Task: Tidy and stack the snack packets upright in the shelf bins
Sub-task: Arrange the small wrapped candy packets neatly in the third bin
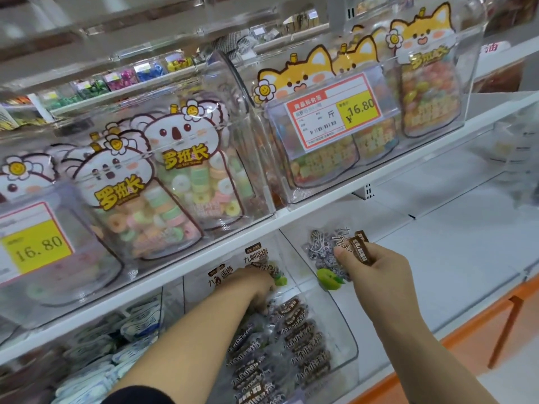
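The right grip (376,275) pinches a packet (323,252) by its brown top strip, above the right wall of the bin (345,345). The left grip (253,284) is buried among the far packets (258,262), fingers hidden, hold unclear. Best part the row with it, then drop the packet in upright.

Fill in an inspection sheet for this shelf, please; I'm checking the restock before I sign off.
Surface: white shelf above a clear bin.
Job's things: snack packets in the bin, front ones lying overlapped, back ones upright; single packet held up at the bin's right.
Clutter: nothing seen.
Hands: left hand reaches among the snack packets, grip hidden; right hand pinches the single packet's brown top.
Cables: nothing seen.
Surroundings: koala candy bags, fox candy bags, price tag above; white-blue packets at left.
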